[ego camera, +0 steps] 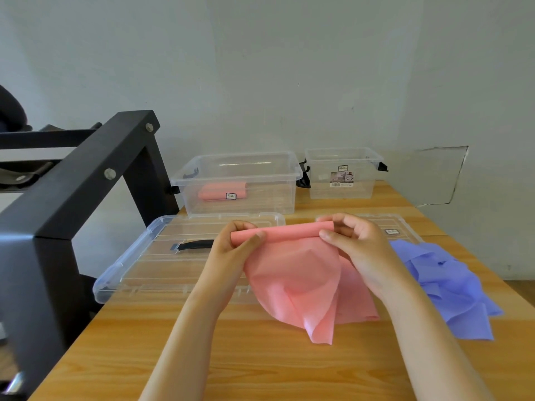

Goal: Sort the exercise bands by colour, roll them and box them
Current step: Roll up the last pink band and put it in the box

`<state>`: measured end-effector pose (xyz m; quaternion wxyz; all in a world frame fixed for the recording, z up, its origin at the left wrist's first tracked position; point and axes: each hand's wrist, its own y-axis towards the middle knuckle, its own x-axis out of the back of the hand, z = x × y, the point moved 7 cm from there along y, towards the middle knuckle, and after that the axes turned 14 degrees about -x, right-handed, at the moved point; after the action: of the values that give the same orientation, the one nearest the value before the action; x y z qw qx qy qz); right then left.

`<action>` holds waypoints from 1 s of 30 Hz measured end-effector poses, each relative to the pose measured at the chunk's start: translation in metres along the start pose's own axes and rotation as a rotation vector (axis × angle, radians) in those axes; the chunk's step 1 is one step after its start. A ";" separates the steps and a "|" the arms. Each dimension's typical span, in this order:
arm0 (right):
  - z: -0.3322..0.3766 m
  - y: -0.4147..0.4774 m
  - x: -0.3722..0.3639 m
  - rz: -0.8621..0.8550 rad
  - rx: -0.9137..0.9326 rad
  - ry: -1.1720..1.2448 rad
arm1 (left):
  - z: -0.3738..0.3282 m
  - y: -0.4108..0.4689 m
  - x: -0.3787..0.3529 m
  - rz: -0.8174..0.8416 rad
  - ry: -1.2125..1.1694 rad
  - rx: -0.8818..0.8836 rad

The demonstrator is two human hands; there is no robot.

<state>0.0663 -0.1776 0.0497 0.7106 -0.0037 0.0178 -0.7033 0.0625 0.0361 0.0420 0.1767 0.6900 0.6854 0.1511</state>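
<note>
You hold the pink band (295, 273) up over the table (231, 357), its top edge wound into a tight tube that runs between your two hands. Your left hand (234, 244) grips the tube's left end, fingers curled over it and thumb pressed along the front. Your right hand (356, 244) pinches the right end, fingers curled over the top and thumb at the front. The rest of the band hangs loose from the tube, and its lower folds lie on the wood with one corner pointing toward you.

Beyond your hands stands a clear box (240, 180), open, with a pink roll (221, 191) lying on its floor toward the left. A lid (150, 261) lies flat in front of it, partly under your left hand, a black handle on top. Right of the box stands a small box (343, 172), also open, with black clips. A second lid (390, 224) lies behind your right hand.

The blue bands (451, 285) lie in a loose heap just right of your right forearm, near the pink band's edge. A black frame (86, 180) stands at the table's left side.
</note>
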 end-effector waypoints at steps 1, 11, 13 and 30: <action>0.000 0.000 0.000 0.002 0.000 -0.002 | 0.000 0.000 -0.002 0.014 0.005 0.004; -0.004 0.000 -0.011 0.135 -0.041 0.024 | 0.002 0.000 -0.006 0.068 -0.046 0.022; -0.004 -0.001 -0.013 0.154 -0.035 0.013 | 0.001 -0.001 -0.008 0.089 -0.050 0.027; 0.007 -0.007 -0.012 0.192 0.021 0.000 | -0.010 -0.002 0.001 0.163 -0.071 0.006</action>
<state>0.0591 -0.1661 0.0572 0.7748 0.0053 0.0108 -0.6320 0.0565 0.0370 0.0497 0.1859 0.7491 0.6206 0.1387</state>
